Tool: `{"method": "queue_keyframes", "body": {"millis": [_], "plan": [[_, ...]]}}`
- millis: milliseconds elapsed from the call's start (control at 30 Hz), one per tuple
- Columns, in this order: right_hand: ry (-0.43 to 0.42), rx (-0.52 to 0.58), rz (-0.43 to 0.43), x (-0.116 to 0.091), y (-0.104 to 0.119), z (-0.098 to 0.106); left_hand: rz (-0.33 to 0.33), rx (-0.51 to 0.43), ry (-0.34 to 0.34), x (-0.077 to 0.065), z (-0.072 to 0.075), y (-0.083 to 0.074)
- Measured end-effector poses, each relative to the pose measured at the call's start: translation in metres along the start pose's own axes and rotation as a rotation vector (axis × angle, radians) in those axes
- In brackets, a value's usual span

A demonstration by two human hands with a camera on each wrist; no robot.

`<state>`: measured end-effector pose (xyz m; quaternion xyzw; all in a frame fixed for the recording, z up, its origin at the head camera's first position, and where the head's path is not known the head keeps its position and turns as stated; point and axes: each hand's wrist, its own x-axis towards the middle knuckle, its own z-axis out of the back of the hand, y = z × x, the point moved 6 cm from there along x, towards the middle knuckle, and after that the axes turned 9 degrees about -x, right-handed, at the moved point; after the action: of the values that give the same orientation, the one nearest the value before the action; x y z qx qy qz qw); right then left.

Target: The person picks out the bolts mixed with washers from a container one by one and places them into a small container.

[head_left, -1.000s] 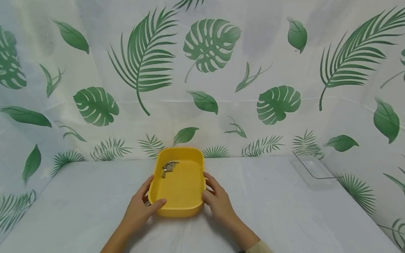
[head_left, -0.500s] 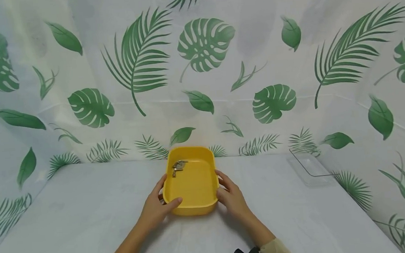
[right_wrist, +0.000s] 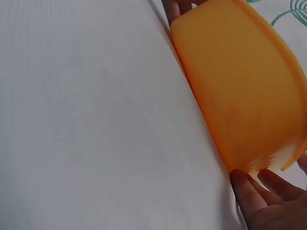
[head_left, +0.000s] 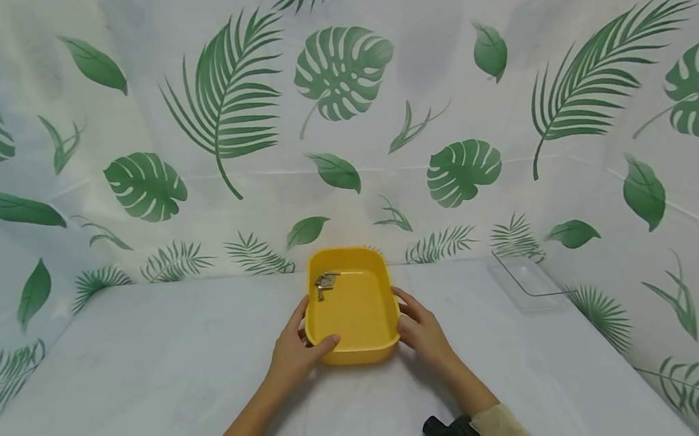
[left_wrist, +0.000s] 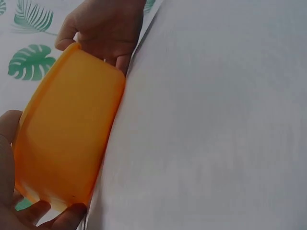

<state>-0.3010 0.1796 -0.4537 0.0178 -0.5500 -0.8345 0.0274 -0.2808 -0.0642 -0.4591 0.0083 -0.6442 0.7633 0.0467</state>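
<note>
A yellow rectangular plastic tray with rounded corners is held between both hands at the middle of the table in the head view. My left hand grips its left side, thumb over the near rim and fingers along the outer wall. On the opposite side my right hand holds the right wall. Inside the tray, near its far left corner, lies a small cluster of silvery metal pieces that look like keys. Both wrist views show the tray's outer wall low over the white cloth, with fingertips at its lower edge.
A clear shallow plastic container with a dark edge line stands at the table's far right. White cloth covers the table. Behind it hangs a white curtain printed with green leaves.
Both hands have carried or slid the yellow tray to the right, nearer the clear container. The metal pieces stay at the same place inside it. The head view has shifted slightly.
</note>
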Motion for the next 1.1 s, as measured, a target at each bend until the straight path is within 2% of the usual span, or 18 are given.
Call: {"method": "queue_keyframes", "body": {"millis": [200, 467, 633, 800, 933, 1033, 1100], "plan": [[0.007, 0.016, -0.017, 0.002, -0.003, 0.018, -0.015, -0.007, -0.022, 0.002, -0.018, -0.003], [-0.039, 0.016, -0.067, 0.003, -0.009, 0.038, -0.018, -0.029, -0.023, 0.002, -0.042, -0.007], [-0.064, 0.006, -0.034, 0.005, -0.014, 0.039, -0.007, 0.031, -0.006, 0.005, -0.041, -0.010], [-0.099, -0.037, 0.007, 0.007, -0.018, 0.038, 0.021, 0.055, 0.050, 0.018, -0.037, -0.010], [-0.148, -0.061, 0.011, 0.005, -0.019, 0.037, 0.038, -0.038, 0.073, 0.033, -0.035, -0.005], [-0.178, -0.060, 0.008, 0.003, -0.021, 0.037, -0.005, -0.129, 0.086, 0.044, -0.032, -0.003], [-0.184, -0.051, 0.013, 0.003, -0.021, 0.037, -0.056, -0.183, 0.100, 0.050, -0.029, -0.002]]}}
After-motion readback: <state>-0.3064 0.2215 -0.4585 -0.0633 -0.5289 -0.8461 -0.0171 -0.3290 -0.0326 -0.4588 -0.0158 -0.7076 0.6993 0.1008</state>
